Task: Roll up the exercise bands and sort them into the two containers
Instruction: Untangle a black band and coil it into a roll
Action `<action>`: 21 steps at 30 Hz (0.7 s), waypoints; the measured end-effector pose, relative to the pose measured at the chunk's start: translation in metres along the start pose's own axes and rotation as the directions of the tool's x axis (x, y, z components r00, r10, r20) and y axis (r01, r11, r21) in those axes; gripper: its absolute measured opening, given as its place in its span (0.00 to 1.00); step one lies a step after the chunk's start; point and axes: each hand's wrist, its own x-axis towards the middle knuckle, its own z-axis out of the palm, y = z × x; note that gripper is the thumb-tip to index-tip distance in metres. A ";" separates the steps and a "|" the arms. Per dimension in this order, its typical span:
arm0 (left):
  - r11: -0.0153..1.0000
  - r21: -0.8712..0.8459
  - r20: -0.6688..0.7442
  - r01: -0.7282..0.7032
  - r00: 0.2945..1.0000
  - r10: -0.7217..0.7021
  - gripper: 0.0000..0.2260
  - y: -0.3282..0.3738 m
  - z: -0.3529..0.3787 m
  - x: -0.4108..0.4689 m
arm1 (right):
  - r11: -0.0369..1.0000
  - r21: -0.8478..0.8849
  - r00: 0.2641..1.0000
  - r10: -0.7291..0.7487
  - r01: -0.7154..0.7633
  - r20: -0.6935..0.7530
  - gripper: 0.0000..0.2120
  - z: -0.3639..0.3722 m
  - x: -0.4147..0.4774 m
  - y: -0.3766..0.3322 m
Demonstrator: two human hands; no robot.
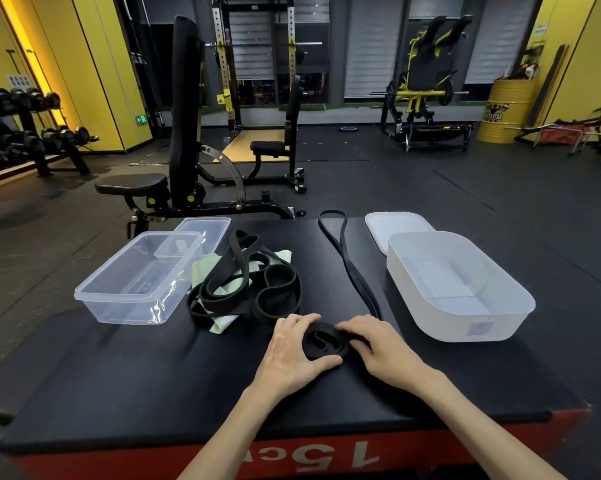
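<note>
At the left, a clear tub (126,311) is being kept open, and beside it a tangle of black and green bands (278,289) is being left waiting. At the front, a thin black band (321,342) is being wound into a coil, cupped by the curled fingers (304,320) of the left hand (288,351) and pinched by the bent fingers (354,329) of the right hand (382,348), seemingly so it cannot spring loose, its tail (347,261) trailing away. At the right, a white tub (465,323) is being kept open for rolls.

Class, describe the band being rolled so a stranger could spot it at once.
On the black platform, between the clear tub and white tub, lies a thin black band. Unlike the tangled pile beside it, its near end is coiled between the left hand and right hand.
</note>
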 end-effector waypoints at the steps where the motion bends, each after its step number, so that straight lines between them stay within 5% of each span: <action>1: 1.000 0.010 -0.008 0.009 1.000 -0.009 0.34 0.001 0.001 -0.001 | 1.000 -0.016 1.000 0.016 -0.016 -0.010 0.16 0.000 -0.001 0.001; 9: 0.996 0.077 -0.085 0.037 0.996 -0.030 0.31 0.005 0.004 -0.004 | 0.963 -0.268 0.998 -0.011 -0.007 -0.069 0.15 -0.009 -0.009 0.007; 16: 0.982 0.165 -0.135 0.091 0.988 -0.069 0.32 0.010 0.008 -0.004 | 0.980 -0.193 0.991 0.033 -0.058 -0.133 0.08 0.004 -0.009 -0.016; 21: 0.988 0.081 -0.044 0.130 0.991 -0.127 0.30 0.011 0.004 -0.003 | 0.981 -0.151 0.985 0.103 -0.124 -0.138 0.14 0.013 -0.013 -0.026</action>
